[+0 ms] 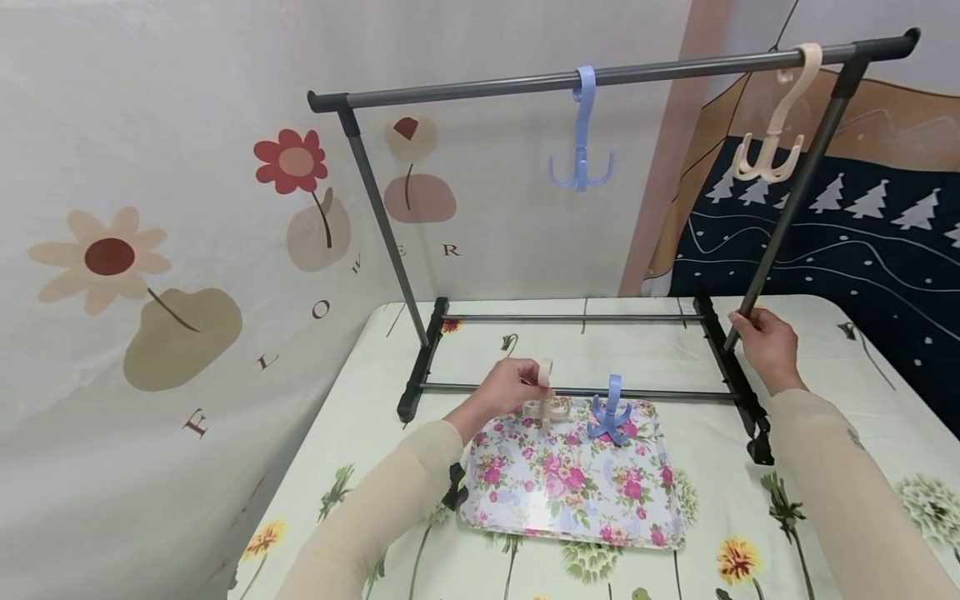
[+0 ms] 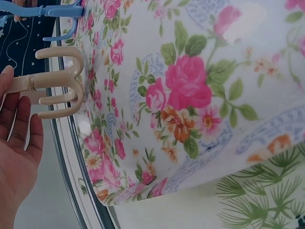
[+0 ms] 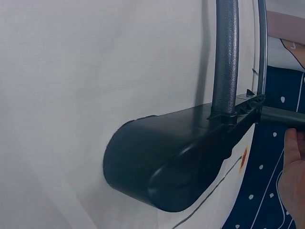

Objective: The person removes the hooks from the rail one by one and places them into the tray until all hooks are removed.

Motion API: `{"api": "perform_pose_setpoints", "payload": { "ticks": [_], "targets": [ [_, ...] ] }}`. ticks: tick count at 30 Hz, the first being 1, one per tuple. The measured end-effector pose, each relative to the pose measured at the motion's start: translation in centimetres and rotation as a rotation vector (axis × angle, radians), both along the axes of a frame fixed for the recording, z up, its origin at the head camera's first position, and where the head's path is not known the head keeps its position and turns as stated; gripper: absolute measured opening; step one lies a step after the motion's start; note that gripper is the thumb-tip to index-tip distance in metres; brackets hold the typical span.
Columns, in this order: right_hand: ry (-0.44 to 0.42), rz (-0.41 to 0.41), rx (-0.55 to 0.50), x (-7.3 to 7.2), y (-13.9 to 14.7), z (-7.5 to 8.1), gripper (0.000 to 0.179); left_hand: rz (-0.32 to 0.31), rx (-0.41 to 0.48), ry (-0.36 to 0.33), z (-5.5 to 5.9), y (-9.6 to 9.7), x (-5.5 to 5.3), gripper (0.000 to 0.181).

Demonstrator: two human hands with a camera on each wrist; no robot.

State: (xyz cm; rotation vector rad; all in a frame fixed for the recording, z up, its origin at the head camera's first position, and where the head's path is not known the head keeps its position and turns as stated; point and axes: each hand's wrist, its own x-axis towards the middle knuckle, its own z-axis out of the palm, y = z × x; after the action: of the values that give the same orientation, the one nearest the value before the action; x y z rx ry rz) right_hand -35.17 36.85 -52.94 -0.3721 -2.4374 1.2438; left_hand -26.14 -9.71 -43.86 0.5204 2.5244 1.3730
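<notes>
My left hand (image 1: pixel 510 385) pinches the stem of a beige multi-prong hook (image 2: pixel 57 78) over the back left of a flowered tray (image 1: pixel 570 500). Its prongs point toward the tray surface. Beside it on the tray stands a blue hook (image 1: pixel 610 421) of the same kind. With fingers and thumb, my right hand (image 1: pixel 770 346) grips the right upright (image 1: pixel 787 208) of a dark metal clothes rack, low down near its foot. From the rack's top rail (image 1: pixel 480 87) hang another blue hook (image 1: pixel 582 146) at the middle and another beige hook (image 1: pixel 772 150) at the right end.
The rack's base has two black feet, the left one (image 1: pixel 423 362) and the right one (image 1: pixel 731 375), joined by thin crossbars (image 1: pixel 675 396). A flower-print cloth (image 1: pixel 360 517) covers the table. Printed curtain (image 1: pixel 187 100) stands behind, with dark tree-pattern fabric (image 1: pixel 862 250) at the right.
</notes>
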Motion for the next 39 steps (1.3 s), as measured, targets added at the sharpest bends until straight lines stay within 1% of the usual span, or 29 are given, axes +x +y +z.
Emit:
{"api": "perform_pose_setpoints", "payload": {
  "ticks": [3,9,12,15,18,22,24,26,27,28,29,31,33,36,38,39],
  "targets": [
    [0.000,0.002,-0.006,0.1,-0.1,0.1,0.076,-0.004,-0.016,-0.007,-0.2,-0.1,0.2,0.007],
    [-0.002,0.004,-0.016,0.1,-0.1,0.1,0.076,-0.022,-0.050,0.017,-0.4,-0.4,0.5,0.007],
    [0.003,0.005,-0.017,0.1,-0.1,0.1,0.075,-0.036,-0.062,0.013,-0.4,-0.7,0.5,0.009],
    [0.003,0.005,-0.019,0.1,-0.1,0.0,0.075,-0.056,-0.082,-0.003,-0.2,-1.0,0.5,0.014],
    [0.002,0.006,-0.019,0.1,0.0,-0.1,0.076,-0.065,-0.099,-0.004,-0.1,-1.5,0.4,0.022],
    [-0.003,0.002,0.000,0.4,-0.3,0.4,0.077,-0.039,-0.102,0.028,0.1,-2.6,-0.2,0.029],
    [-0.018,-0.011,0.016,0.9,-0.7,1.1,0.075,-0.011,-0.077,0.041,0.4,-3.3,-0.5,0.031],
    [-0.030,0.000,-0.009,1.7,-1.2,2.4,0.069,0.028,-0.048,0.054,0.6,-3.9,-0.8,0.032],
    [-0.038,-0.006,-0.017,2.0,-1.5,2.8,0.066,0.052,-0.028,0.061,0.7,-4.2,-1.0,0.032],
    [-0.043,0.005,-0.037,2.2,-1.6,3.3,0.062,0.079,-0.008,0.069,0.8,-4.5,-1.1,0.032],
    [-0.046,0.002,-0.041,2.4,-1.7,3.5,0.060,0.103,0.014,0.075,0.9,-4.8,-1.3,0.030],
    [-0.045,0.018,-0.043,2.3,-1.5,3.3,0.058,0.165,0.046,0.096,1.2,-5.4,-1.6,0.028],
    [-0.044,-0.001,-0.001,1.6,-1.0,2.3,0.061,0.230,0.080,0.112,1.7,-6.0,-1.8,0.028],
    [-0.042,0.010,0.012,1.1,-0.4,1.5,0.063,0.326,0.136,0.132,2.4,-7.1,-2.4,0.030],
    [-0.047,0.000,0.022,1.1,-0.6,1.6,0.064,0.383,0.174,0.146,2.9,-7.9,-2.8,0.032],
    [-0.050,0.006,-0.001,1.4,-0.8,2.0,0.063,0.405,0.192,0.155,3.2,-8.3,-3.0,0.033]
  ]
}}
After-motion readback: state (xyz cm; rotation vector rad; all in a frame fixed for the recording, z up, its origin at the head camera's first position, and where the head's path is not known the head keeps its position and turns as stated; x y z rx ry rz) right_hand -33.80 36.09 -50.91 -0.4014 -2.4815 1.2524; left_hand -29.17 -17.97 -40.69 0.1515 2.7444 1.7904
